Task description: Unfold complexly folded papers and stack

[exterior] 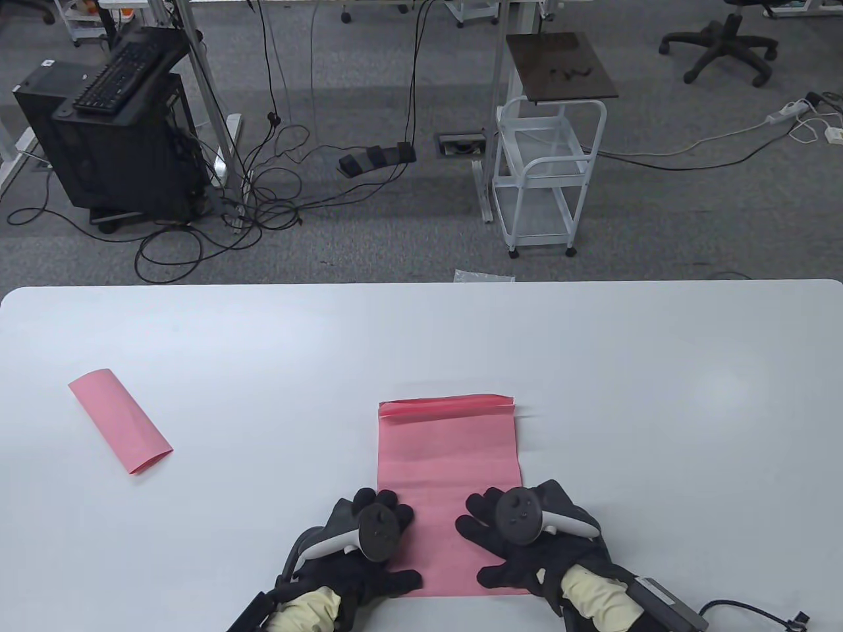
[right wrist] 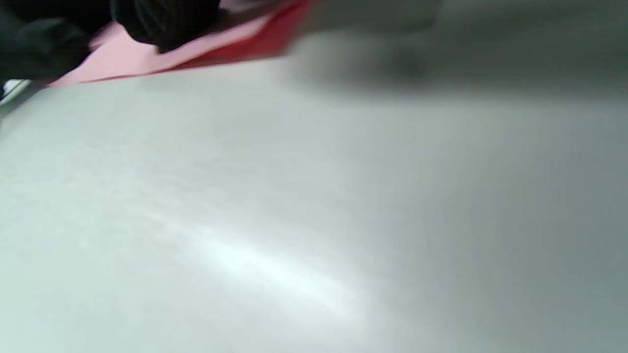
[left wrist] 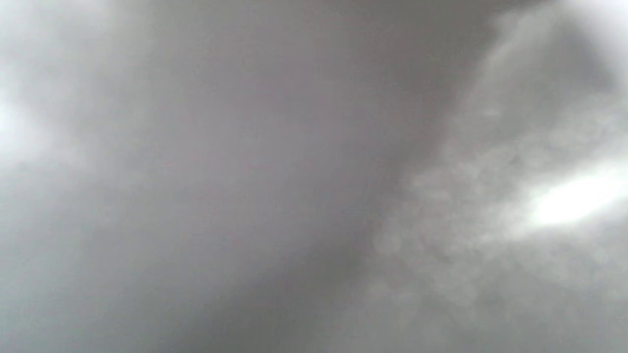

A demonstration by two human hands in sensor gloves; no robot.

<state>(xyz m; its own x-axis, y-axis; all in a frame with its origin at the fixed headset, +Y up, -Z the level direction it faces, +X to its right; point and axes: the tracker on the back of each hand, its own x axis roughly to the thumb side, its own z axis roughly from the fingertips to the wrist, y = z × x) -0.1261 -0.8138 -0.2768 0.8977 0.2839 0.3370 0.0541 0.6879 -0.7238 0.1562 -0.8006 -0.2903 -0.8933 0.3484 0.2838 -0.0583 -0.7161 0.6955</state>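
Note:
A pink paper lies partly unfolded on the white table, near the front edge at the centre. A narrow folded strip stands a little raised along its far end. My left hand presses flat on the paper's near left part. My right hand presses its near right part with fingers spread. A second pink paper, folded into a narrow band, lies far left. In the right wrist view, black gloved fingers rest on the pink paper. The left wrist view is a grey blur.
Beyond the table's far edge are a white cart, a black computer tower with a keyboard on it, and cables on the carpet. A cable trails from my right wrist at the front edge.

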